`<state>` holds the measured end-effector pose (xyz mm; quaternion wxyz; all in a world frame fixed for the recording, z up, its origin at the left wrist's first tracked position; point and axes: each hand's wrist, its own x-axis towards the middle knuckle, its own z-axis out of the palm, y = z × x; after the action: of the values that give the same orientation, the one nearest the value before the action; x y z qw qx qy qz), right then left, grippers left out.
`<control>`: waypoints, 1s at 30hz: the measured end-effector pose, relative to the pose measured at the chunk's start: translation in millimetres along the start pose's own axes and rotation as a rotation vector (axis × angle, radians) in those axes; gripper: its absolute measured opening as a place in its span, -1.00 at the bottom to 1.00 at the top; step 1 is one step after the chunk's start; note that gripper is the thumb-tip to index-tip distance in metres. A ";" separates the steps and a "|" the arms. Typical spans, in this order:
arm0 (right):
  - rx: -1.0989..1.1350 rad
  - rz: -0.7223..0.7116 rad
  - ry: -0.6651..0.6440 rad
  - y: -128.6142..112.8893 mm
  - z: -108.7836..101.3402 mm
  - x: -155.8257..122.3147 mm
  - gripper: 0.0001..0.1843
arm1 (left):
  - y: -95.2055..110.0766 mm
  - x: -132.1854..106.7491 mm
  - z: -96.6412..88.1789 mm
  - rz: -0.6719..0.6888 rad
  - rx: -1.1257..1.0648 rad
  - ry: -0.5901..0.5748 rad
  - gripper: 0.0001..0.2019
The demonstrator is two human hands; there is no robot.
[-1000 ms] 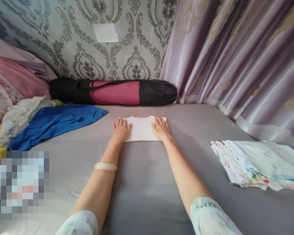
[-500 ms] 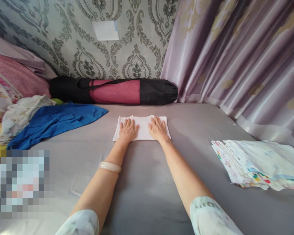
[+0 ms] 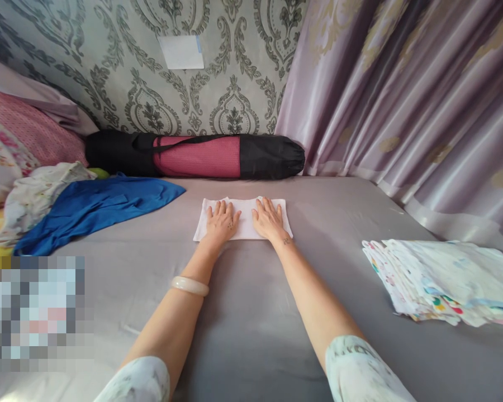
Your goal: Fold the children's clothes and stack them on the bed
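Note:
A white folded piece of cloth, perhaps a small garment, lies flat on the grey bed sheet in the middle of the head view. My left hand rests palm down on its left part, fingers spread. On the right part lies my right hand, also flat with the fingers apart. Between the two hands a strip of the white cloth shows. Its outer corners stick out past both hands, and what lies under my palms is hidden.
At the right is a stack of folded printed cloths. A blue cloth lies spread at the left beside a pale printed cloth. A black and pink rolled mat bag lines the wall; a lilac curtain hangs right.
My left hand has slid slightly right, and my right hand slightly left, across the white cloth. The cloth itself stays in place.

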<state>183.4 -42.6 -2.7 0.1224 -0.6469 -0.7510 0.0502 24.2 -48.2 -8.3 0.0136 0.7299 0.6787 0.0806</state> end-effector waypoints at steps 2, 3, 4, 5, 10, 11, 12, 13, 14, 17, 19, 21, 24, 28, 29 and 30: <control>0.002 -0.024 0.011 -4.6 -1.6 -0.8 -0.40 | 4.6 -0.4 0.3 0.017 0.006 0.026 -0.38; 0.003 -0.032 0.012 -6.6 -1.5 -1.2 -0.40 | 6.6 -0.7 1.5 0.026 0.011 0.036 -0.39; 0.003 -0.038 0.010 -8.3 -0.8 -1.6 -0.41 | 8.3 -1.1 3.2 0.033 0.015 0.044 -0.40; 0.001 -0.043 0.007 -9.5 0.6 -2.1 -0.41 | 9.7 -1.5 5.4 0.040 0.017 0.046 -0.40; -0.025 -0.054 0.009 -10.5 10.8 -4.0 -0.43 | 11.3 -3.7 13.8 0.062 0.006 0.008 -0.41; -0.029 -0.054 0.012 -10.2 12.1 -4.2 -0.44 | 11.4 -3.9 13.9 0.061 0.002 0.003 -0.41; -0.031 -0.053 0.015 -9.9 13.1 -4.4 -0.44 | 11.5 -4.1 13.5 0.059 0.000 0.000 -0.40; -0.032 -0.054 0.019 -9.5 13.7 -4.5 -0.44 | 11.8 -4.2 12.7 0.058 -0.003 -0.005 -0.40; -0.032 -0.054 0.022 -9.1 14.2 -4.6 -0.44 | 12.2 -4.3 11.6 0.057 -0.006 -0.012 -0.40; -0.031 -0.059 0.025 -7.9 14.7 -4.8 -0.44 | 12.4 -3.6 7.8 0.057 -0.033 -0.025 -0.42; -0.034 -0.054 0.022 -7.5 13.9 -4.1 -0.44 | 9.7 -1.9 4.6 0.044 -0.072 -0.024 -0.43; -0.036 -0.040 -0.013 -8.4 11.0 -2.1 -0.43 | 3.1 1.3 0.6 0.020 -0.116 0.006 -0.46; -0.032 -0.017 -0.091 -14.6 3.2 3.7 -0.43 | -13.7 8.0 -6.4 -0.005 -0.180 0.083 -0.52; -0.016 -0.064 -0.060 -33.5 -4.2 12.0 -0.42 | -37.5 15.5 -13.4 -0.069 -0.283 0.141 -0.54; -0.009 -0.083 -0.044 -38.9 -3.9 13.4 -0.42 | -41.8 16.4 -14.4 -0.086 -0.314 0.154 -0.54; -0.001 -0.098 -0.032 -44.0 -2.4 14.4 -0.42 | -45.2 16.9 -15.0 -0.100 -0.347 0.166 -0.53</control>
<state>139.8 -35.6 11.7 0.1126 -0.6086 -0.7836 0.0540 -21.4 -29.2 2.4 0.0871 0.6728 0.6889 0.2552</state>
